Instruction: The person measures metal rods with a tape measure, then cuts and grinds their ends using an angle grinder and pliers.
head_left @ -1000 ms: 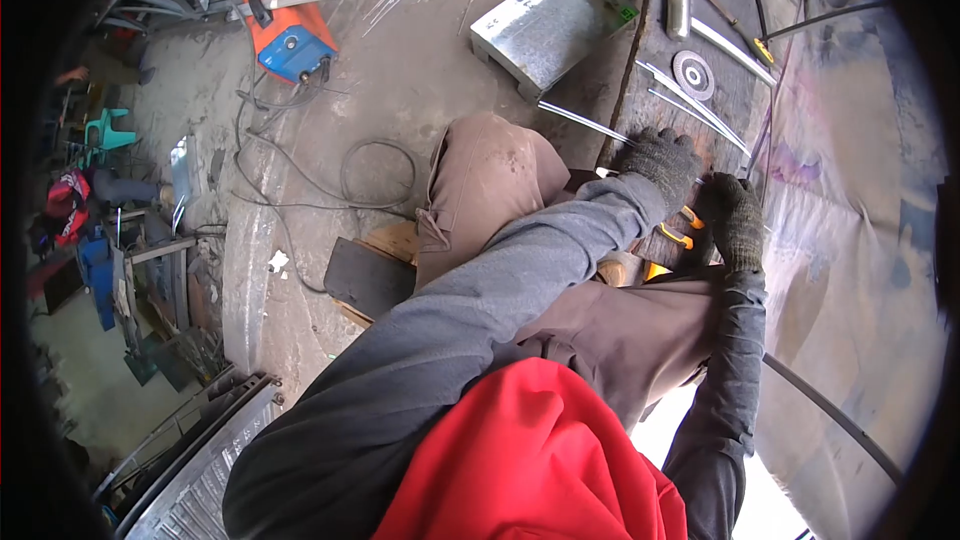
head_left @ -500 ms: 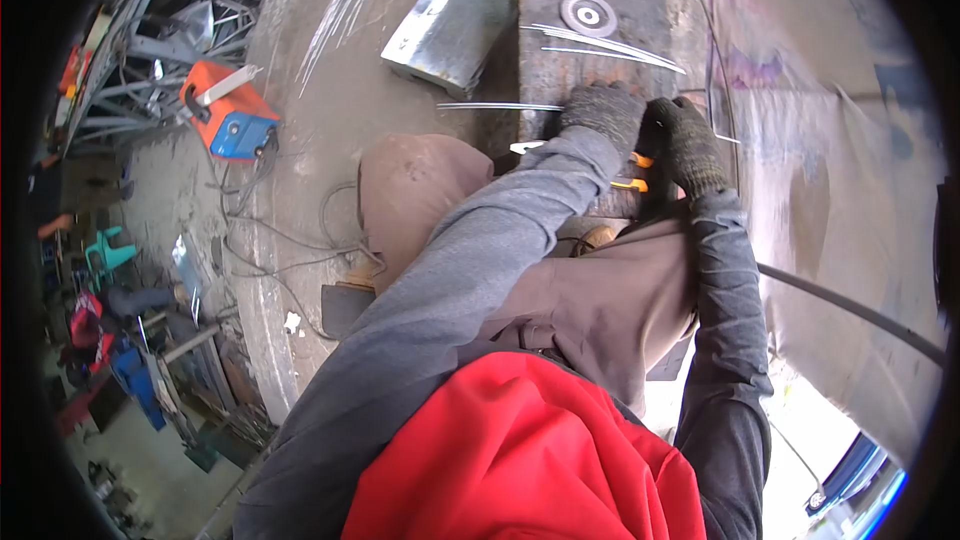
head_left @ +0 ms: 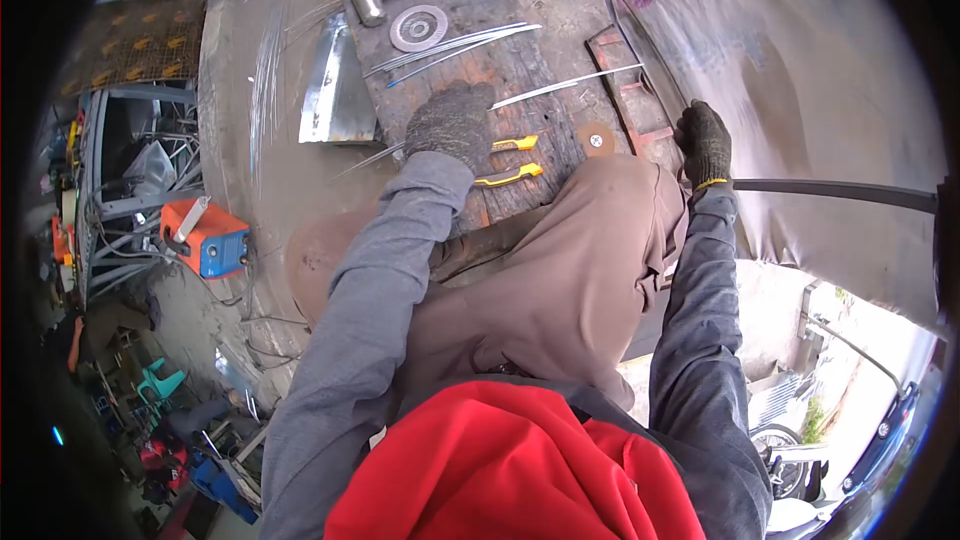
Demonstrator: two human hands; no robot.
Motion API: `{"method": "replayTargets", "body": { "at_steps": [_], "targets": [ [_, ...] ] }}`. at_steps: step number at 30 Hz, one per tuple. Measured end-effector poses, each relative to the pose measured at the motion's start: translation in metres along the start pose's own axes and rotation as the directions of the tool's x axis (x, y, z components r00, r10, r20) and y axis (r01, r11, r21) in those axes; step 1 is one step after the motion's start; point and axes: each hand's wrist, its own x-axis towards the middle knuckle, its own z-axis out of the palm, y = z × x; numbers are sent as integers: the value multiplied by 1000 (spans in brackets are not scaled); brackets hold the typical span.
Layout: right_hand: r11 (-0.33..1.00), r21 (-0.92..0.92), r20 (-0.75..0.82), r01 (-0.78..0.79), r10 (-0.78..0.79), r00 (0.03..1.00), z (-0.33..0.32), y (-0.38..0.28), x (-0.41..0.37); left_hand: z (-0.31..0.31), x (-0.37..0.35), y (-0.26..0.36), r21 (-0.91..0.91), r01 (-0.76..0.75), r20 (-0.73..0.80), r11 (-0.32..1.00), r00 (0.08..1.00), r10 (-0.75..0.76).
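My left hand (head_left: 450, 125), in a dark knitted glove, is closed over the scorched wooden board (head_left: 480, 65). Thin metal rods (head_left: 565, 87) stick out on both sides of it, so it appears to grip them; its fingertips are hidden. Just right of this hand lie the yellow handles of a pliers-like tool (head_left: 515, 175), whose head is hidden. My right hand (head_left: 705, 140), also gloved, is a fist beyond my right knee, beside the hanging sheet. A dark cable (head_left: 640, 25) runs down to that fist; what it holds, if anything, is hidden.
On the board are a hammer (head_left: 368, 2), a grinding disc (head_left: 418, 28) and more thin rods (head_left: 450, 48). A brown disc (head_left: 596, 138) sits near my knee. Bent sheet metal (head_left: 338, 90) stands left, with an orange-and-blue machine (head_left: 205, 240) farther out. A rusty frame (head_left: 630, 90) lies right.
My right hand has moved away from my left, off to the right, and closed into a fist. The left stays over the board and rods. The view has shifted, uncovering more of the yellow handles.
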Motion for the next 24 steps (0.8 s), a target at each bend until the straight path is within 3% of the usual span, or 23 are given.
{"method": "replayTargets", "body": {
  "at_steps": [4, 6, 8, 11, 15, 20, 22, 24],
  "targets": [
    [871, -459, 51, -175, 222, 974, -67, 91, 33, 4, -6, -10, -12, -55, -67, 998, 996, 54],
    [584, -799, 15, -144, 258, 966, -75, 107, 21, 7, -2, -8, -35, -82, -127, 996, 989, 77],
    [495, -866, 115, -70, 333, 936, -88, 160, 34, 6, -3, -5, -25, -85, -137, 996, 987, 81],
    [386, -908, 235, 163, 148, 961, -87, 232, 39, 2, -3, -1, -22, -74, -145, 997, 987, 70],
    [282, -955, 190, 88, 361, 913, -43, 212, 24, 3, -4, -1, -18, -118, -183, 993, 977, 112],
    [215, -969, 203, 122, 413, 888, -44, 252, 46, -2, -2, 3, -45, -101, -160, 994, 983, 92],
    [105, -981, 187, 160, 353, 917, -41, 251, 45, -2, -1, 4, -58, -97, -148, 994, 985, 87],
    [149, -984, 148, 94, 411, 900, -35, 239, 47, 0, -2, 3, -56, -76, -152, 996, 986, 67]
  ]
}}
